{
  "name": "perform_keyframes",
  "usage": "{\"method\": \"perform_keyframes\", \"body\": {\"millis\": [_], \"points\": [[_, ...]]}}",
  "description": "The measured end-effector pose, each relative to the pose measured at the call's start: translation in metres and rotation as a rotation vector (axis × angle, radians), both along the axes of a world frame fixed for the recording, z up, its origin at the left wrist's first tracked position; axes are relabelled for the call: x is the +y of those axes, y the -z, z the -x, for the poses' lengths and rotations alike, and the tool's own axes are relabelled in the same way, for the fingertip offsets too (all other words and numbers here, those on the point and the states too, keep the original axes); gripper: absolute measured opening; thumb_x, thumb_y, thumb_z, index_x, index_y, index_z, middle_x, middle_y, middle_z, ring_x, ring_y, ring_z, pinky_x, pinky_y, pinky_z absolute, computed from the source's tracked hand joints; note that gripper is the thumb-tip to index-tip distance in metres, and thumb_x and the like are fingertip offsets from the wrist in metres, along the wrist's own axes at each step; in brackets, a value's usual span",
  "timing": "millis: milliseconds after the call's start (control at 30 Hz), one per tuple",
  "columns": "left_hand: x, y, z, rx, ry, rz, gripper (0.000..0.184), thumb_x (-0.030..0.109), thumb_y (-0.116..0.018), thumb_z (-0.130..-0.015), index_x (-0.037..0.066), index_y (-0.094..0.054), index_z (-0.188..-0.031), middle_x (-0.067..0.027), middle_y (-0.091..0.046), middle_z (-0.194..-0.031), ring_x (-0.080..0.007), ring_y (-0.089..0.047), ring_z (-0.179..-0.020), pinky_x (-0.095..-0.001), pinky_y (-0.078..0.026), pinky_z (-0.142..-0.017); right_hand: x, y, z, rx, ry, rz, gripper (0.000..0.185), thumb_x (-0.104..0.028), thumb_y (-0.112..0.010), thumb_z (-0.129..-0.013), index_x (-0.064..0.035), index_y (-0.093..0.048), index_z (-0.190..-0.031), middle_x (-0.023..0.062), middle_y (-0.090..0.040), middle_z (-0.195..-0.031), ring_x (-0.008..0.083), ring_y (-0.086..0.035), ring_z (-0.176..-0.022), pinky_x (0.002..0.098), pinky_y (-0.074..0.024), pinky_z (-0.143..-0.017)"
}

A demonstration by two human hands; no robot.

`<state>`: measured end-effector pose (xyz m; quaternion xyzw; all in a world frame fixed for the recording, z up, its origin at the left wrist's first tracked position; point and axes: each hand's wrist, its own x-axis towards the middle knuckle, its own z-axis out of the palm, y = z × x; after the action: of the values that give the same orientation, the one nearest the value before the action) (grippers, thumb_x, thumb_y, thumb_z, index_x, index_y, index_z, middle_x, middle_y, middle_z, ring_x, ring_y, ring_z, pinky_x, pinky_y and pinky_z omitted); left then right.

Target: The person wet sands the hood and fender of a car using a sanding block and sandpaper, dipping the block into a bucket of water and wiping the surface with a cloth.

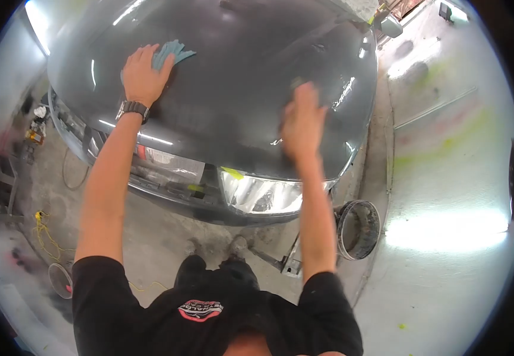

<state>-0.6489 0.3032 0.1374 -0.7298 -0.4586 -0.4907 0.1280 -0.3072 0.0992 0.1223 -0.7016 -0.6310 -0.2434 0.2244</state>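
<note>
My left hand [143, 74], with a dark watch on its wrist, presses a blue-green cloth [172, 54] against the grey car hood [221, 77]. The cloth sticks out between thumb and fingers. On the other side of the hood, my right hand [303, 121] is smeared by motion, its fingers bent together. A small dull object [296, 82] shows at its fingertips, too blurred to name.
Below the hood are a headlight [263, 194] with bits of yellow-green tape and the bumper [179, 207]. A bucket [358, 230] stands by the right wall [447, 178]. A yellow cord [46, 237] lies on the floor at left.
</note>
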Motion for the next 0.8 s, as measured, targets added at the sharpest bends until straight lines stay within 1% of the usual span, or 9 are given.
{"method": "perform_keyframes", "body": {"millis": [67, 167, 333, 400, 500, 567, 633, 700, 800], "points": [[0.002, 0.003, 0.001, -0.010, 0.001, -0.026, 0.049, 0.046, -0.075, -0.091, 0.006, -0.074, -0.119, -0.0184, -0.073, -0.122, -0.0398, -0.066, -0.117, -0.0500, -0.052, -0.100, -0.055, 0.035, 0.086, 0.078, -0.192, 0.185, 0.064, -0.026, -0.067, -0.096, -0.0108, -0.046, -0.155, 0.0183, -0.044, -0.162, 0.0369, -0.038, -0.153, 0.0684, -0.0305, -0.118], [0.001, 0.000, 0.002, -0.012, 0.011, -0.046, 0.044, 0.043, -0.075, -0.092, 0.007, -0.074, -0.118, -0.0177, -0.073, -0.123, -0.0386, -0.066, -0.117, -0.0486, -0.052, -0.100, -0.050, 0.021, 0.059, -0.036, -0.285, 0.240, 0.063, -0.027, -0.066, -0.097, -0.0110, -0.046, -0.155, 0.0154, -0.043, -0.163, 0.0344, -0.038, -0.153, 0.0688, -0.0296, -0.118], [0.001, 0.002, 0.004, -0.016, 0.003, -0.040, 0.043, 0.042, -0.076, -0.093, 0.007, -0.074, -0.119, -0.0163, -0.073, -0.123, -0.0374, -0.067, -0.118, -0.0473, -0.053, -0.100, 0.068, -0.050, -0.036, 0.238, -0.005, 0.094, 0.060, -0.031, -0.061, -0.102, -0.0107, -0.045, -0.155, 0.0143, -0.045, -0.162, 0.0318, -0.041, -0.152, 0.0700, -0.0255, -0.120], [0.000, 0.004, 0.002, -0.032, 0.004, -0.027, 0.044, 0.042, -0.075, -0.092, 0.007, -0.074, -0.119, -0.0157, -0.073, -0.124, -0.0374, -0.066, -0.119, -0.0483, -0.051, -0.102, 0.067, -0.041, -0.012, 0.242, 0.030, 0.135, 0.058, -0.030, -0.059, -0.102, -0.0108, -0.044, -0.155, 0.0145, -0.045, -0.162, 0.0326, -0.042, -0.151, 0.0704, -0.0245, -0.120], [0.000, 0.007, 0.003, -0.018, 0.009, -0.071, 0.045, 0.043, -0.075, -0.092, 0.007, -0.074, -0.119, -0.0159, -0.073, -0.125, -0.0378, -0.065, -0.121, -0.0510, -0.048, -0.106, -0.031, 0.022, 0.104, 0.044, -0.171, 0.116, 0.056, -0.027, -0.058, -0.103, -0.0110, -0.045, -0.155, 0.0156, -0.044, -0.163, 0.0336, -0.042, -0.151, 0.0697, -0.0254, -0.120], [0.003, 0.005, 0.003, -0.022, 0.001, -0.105, 0.046, 0.044, -0.075, -0.092, 0.007, -0.074, -0.120, -0.0171, -0.072, -0.126, -0.0384, -0.065, -0.123, -0.0525, -0.046, -0.108, -0.039, 0.020, 0.089, -0.011, -0.216, 0.251, 0.058, -0.026, -0.059, -0.103, -0.0112, -0.044, -0.157, 0.0160, -0.042, -0.165, 0.0340, -0.040, -0.153, 0.0688, -0.0258, -0.120], [-0.001, 0.011, 0.003, -0.013, -0.005, -0.105, 0.047, 0.044, -0.075, -0.092, 0.007, -0.074, -0.120, -0.0185, -0.072, -0.128, -0.0389, -0.064, -0.124, -0.0528, -0.045, -0.109, 0.013, -0.016, 0.027, 0.025, -0.141, 0.159, 0.060, -0.028, -0.058, -0.104, -0.0116, -0.042, -0.160, 0.0158, -0.039, -0.167, 0.0350, -0.035, -0.155, 0.0672, -0.0245, -0.122], [0.001, 0.009, 0.002, -0.012, -0.023, -0.105, 0.047, 0.044, -0.075, -0.092, 0.007, -0.074, -0.120, -0.0199, -0.071, -0.130, -0.0391, -0.063, -0.125, -0.0518, -0.045, -0.109, 0.068, -0.046, -0.036, 0.222, -0.024, 0.172, 0.060, -0.032, -0.054, -0.107, -0.0105, -0.040, -0.161, 0.0154, -0.037, -0.169, 0.0359, -0.032, -0.157, 0.0666, -0.0225, -0.123], [0.006, 0.012, 0.003, -0.028, -0.002, -0.102, 0.048, 0.046, -0.075, -0.091, 0.007, -0.075, -0.119, -0.0212, -0.070, -0.132, -0.0392, -0.063, -0.126, -0.0510, -0.045, -0.110, 0.083, -0.033, -0.022, 0.178, 0.157, 0.122, 0.059, -0.035, -0.049, -0.110, -0.0084, -0.039, -0.161, 0.0152, -0.036, -0.169, 0.0355, -0.032, -0.157, 0.0665, -0.0213, -0.124]]}}
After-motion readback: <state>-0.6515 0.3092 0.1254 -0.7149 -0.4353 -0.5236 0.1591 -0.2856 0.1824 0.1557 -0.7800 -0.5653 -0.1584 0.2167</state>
